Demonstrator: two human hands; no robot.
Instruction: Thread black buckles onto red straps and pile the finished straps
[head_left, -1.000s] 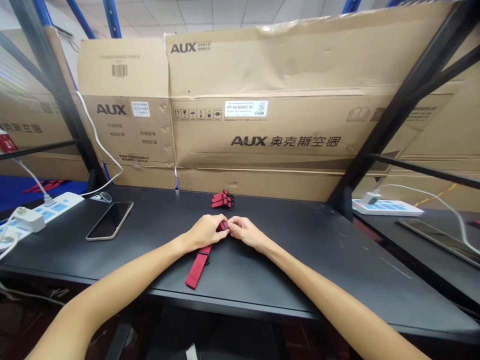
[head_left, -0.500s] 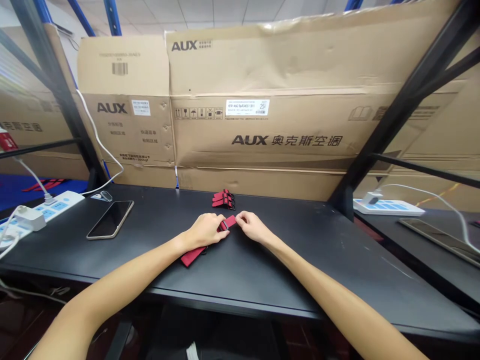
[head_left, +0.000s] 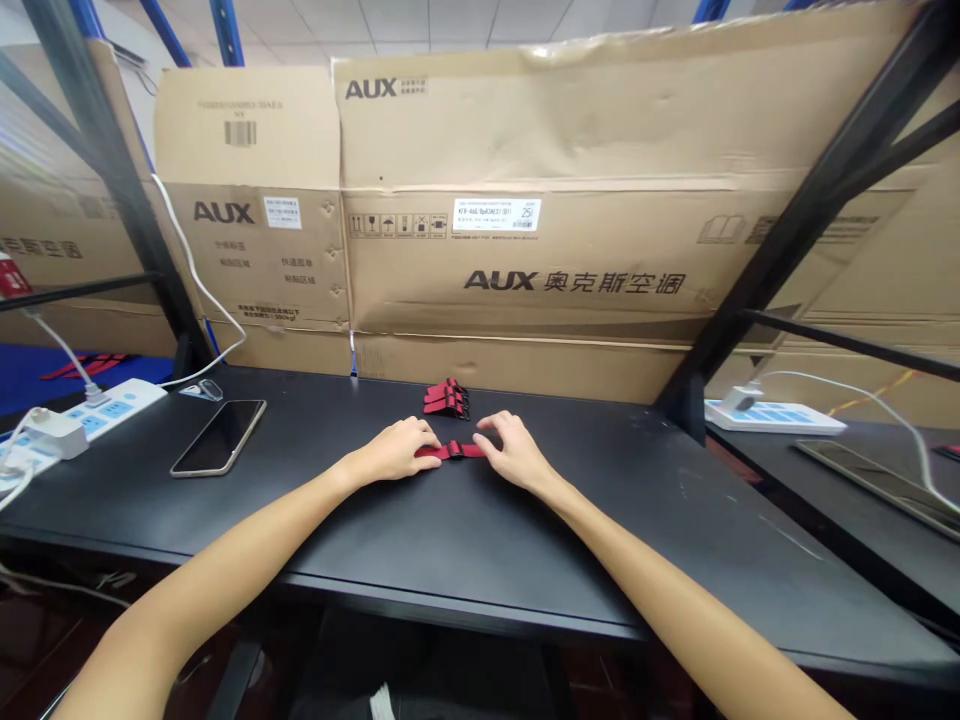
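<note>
The red strap had lost the long tail that trailed toward the person a second earlier — it lay short and flat on the black table, directly between the two hands. The left hand rested on its left end, fingers flat and close together; the right hand pressed its right end, fingers spread. Just beyond the hands sat a stack of folded straps — a phone lay well outside the left hand.
</note>
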